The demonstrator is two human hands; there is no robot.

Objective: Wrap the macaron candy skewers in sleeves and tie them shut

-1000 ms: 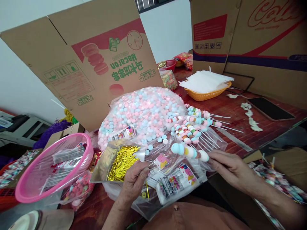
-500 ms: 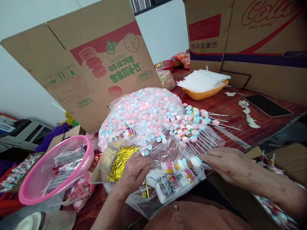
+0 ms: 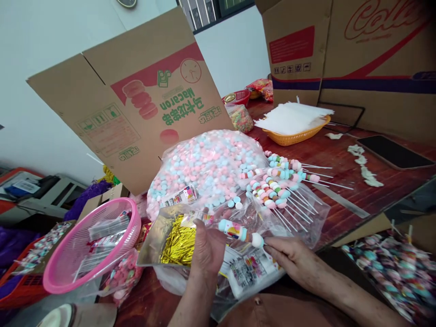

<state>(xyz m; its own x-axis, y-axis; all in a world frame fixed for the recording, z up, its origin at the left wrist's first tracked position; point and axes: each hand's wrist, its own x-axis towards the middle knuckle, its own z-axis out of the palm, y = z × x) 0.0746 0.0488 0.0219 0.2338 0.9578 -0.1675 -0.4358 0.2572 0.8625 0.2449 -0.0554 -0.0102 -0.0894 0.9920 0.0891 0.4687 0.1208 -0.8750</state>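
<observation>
A marshmallow skewer [image 3: 235, 230] in a clear printed wrapper lies across the space between my hands. My right hand [image 3: 289, 254] pinches its right end, beside a white marshmallow. At the other end, my left hand [image 3: 209, 252] is open with the thumb raised and the palm beside the wrapper; its other fingers are partly hidden behind the skewer. The wrapper's loose printed end [image 3: 197, 219] shows near the thumb tip. Below lies a stack of printed clear wrappers [image 3: 254, 270]. Gold twist ties [image 3: 179, 240] fill a box left of my left hand.
Behind stands a big bag of pink and blue marshmallows [image 3: 207, 163], with finished skewers [image 3: 272, 193] at its right. A pink basket [image 3: 49, 272] is at left, a yellow basket [image 3: 296, 137] of white sticks at back. A phone [image 3: 395, 152] lies at right; cardboard boxes [image 3: 136, 131] rise behind.
My left hand has turned from palm-down by the twist ties to thumb-up beside the wrapper. The wrapped skewer has been lifted off the wrapper stack, its right end in my right hand. The view shifted slightly.
</observation>
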